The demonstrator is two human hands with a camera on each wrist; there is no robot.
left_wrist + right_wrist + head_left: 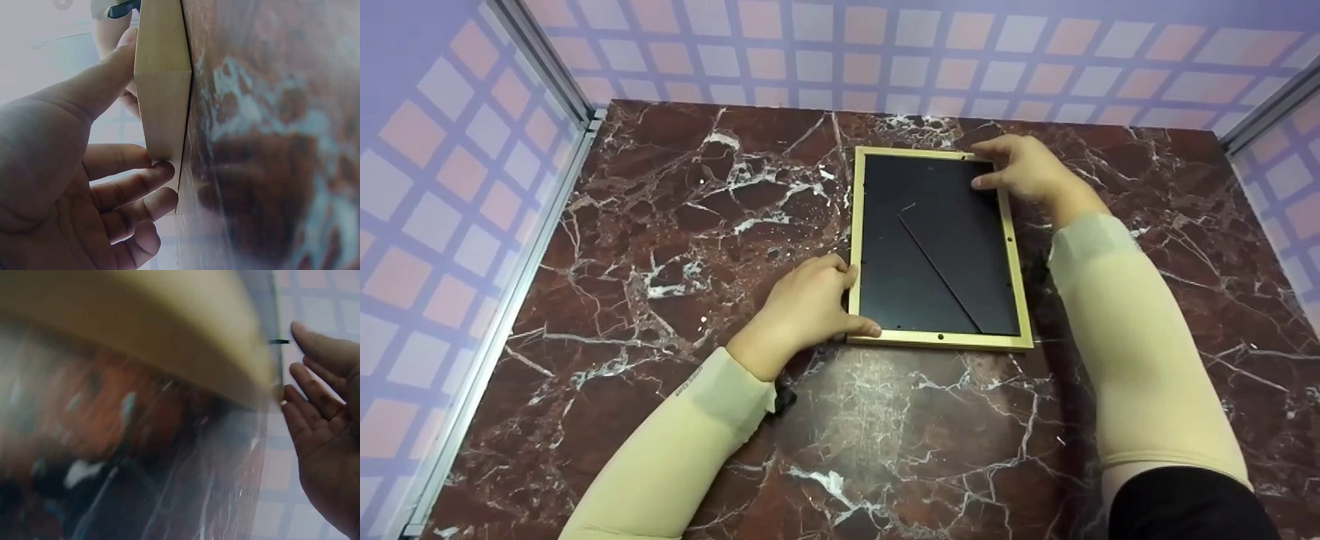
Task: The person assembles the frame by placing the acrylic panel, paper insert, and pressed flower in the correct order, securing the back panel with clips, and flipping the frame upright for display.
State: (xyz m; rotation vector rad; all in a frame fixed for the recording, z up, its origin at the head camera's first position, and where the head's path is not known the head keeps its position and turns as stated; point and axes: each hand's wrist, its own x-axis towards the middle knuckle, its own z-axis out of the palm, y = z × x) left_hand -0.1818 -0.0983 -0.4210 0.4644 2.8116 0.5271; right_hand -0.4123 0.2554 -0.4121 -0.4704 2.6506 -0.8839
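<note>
A picture frame (pixel 940 340) with a gold rim lies back up, showing its black backing board (pixel 930 262) and a slanted slit across it. At its lower left corner, my left hand (pixel 810 304) holds the frame, thumb over the rim and fingers against the side. The left wrist view shows those fingers touching the pale frame edge (pixel 163 101). Around the upper right corner is my right hand (pixel 1027 169), its fingers near the top rim and its thumb over the backing. In the right wrist view, a small dark tab (pixel 279 341) sticks out near the right thumb.
The frame rests on a dark red, white-veined marble-patterned table (pixel 675 217). Checked panels (pixel 885 52) stand behind and at both sides, with a metal rail (pixel 540 240) at the left. Small pale specks lie left of the frame.
</note>
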